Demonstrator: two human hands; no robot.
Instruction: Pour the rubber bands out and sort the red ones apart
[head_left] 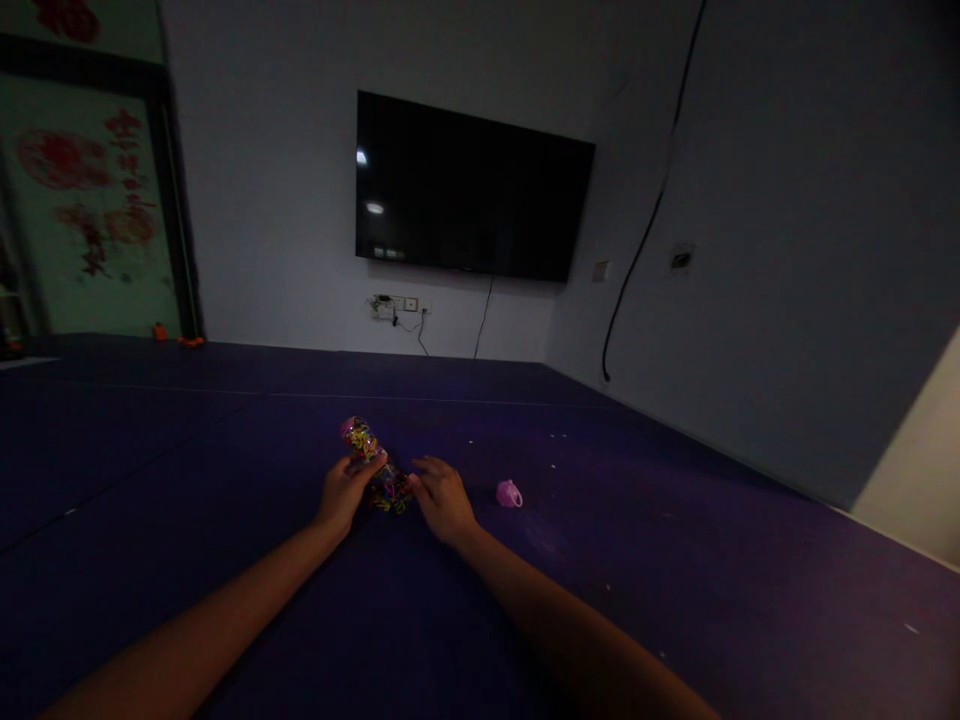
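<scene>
Left hand (341,495): my fingers are closed round the clear tube (367,442), thumb along its upper side; the grip looks firm enough to steady it.
Tube: tilted, its pink end up and away to my left, its lower end down among the coloured bits (390,500); more bits show inside it; it lies a little left of the middle of the surface (360,640), well short of the far edge by the wall (262,220).
Right hand (446,503): fingers loosely curled, thumb reaching to the right side of the bits; whether I have one pinched, I cannot tell.
Bits: a small, tangled heap between my hands, close by the tube's lower end; single pieces are too small to make out.
Pink cap (507,493): off the tube, just beyond my right hand towards the right edge, its ring facing right.
Handling: I judge this to be work at the tube's lower end, bits in play; the next move calls for a steady left grip and a light right touch, as a knock could scatter the heap.
</scene>
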